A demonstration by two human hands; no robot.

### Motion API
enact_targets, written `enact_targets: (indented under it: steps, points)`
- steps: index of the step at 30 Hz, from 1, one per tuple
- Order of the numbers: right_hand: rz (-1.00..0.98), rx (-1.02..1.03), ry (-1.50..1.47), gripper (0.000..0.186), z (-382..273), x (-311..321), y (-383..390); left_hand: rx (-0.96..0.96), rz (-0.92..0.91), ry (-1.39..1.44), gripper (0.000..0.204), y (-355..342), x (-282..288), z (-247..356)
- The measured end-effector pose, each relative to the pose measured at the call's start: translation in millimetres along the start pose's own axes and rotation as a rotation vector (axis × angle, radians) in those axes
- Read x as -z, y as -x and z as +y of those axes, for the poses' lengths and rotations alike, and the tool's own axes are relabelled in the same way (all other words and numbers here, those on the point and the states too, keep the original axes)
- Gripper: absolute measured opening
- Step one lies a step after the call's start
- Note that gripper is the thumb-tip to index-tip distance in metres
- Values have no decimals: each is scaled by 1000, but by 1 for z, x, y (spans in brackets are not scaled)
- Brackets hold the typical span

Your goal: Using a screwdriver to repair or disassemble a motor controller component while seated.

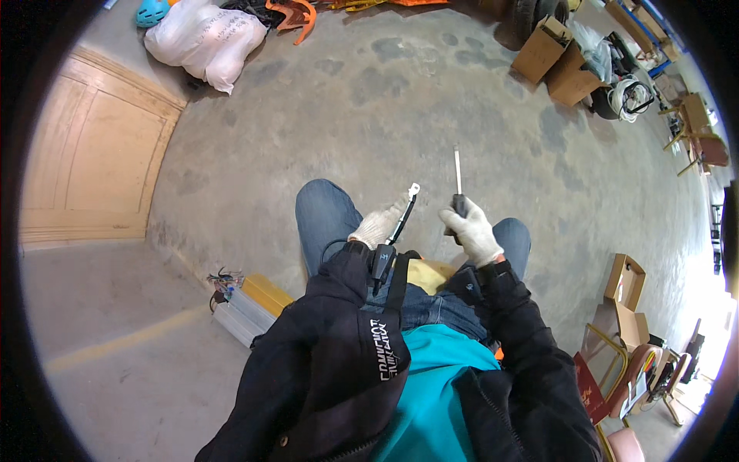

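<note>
My left hand, in a white knit glove, holds a slim black-and-white piece with a pale fitting at its upper end, over my left thigh. My gloved right hand is closed on the dark handle of a screwdriver-like tool, whose long metal shaft points up and away from me. The tool and the slim piece are apart. A yellow surface shows partly between my legs, below my hands.
Silver and yellow housings with wires lie at my lower left. A wooden door stands left. White bags, cardboard boxes and coiled cable line the far side. Chairs and open boxes sit at my right.
</note>
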State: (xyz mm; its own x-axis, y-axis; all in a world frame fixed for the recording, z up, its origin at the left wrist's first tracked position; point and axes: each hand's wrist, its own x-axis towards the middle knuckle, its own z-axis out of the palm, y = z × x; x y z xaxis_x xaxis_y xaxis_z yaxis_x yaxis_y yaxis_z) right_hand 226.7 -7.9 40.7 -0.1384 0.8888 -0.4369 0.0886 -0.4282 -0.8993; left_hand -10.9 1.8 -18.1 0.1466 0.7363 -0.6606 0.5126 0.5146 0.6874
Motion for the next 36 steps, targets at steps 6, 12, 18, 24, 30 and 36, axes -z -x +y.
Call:
enact_targets:
  steps: [6,12,18,24,30,36]
  points:
    - [130,279,555,35,-5,-14,-19,104,-65,24,67,0,-3,26]
    - [182,479,756,25,11,-42,-27,-558,87,-655,38,-25,-15,-44]
    - [185,417,800,34,15,-37,-20,-593,41,-610,30,-8,-17,-16]
    - [198,492,832,29,9,-44,-21,-316,-69,-143,43,-29,-20,-32]
    - [205,499,892,27,11,-39,-24,-335,-51,-207,28,-21,-18,-19]
    - [152,393,828,29,3,-38,-21,-363,-66,-284,32,-25,-19,-23]
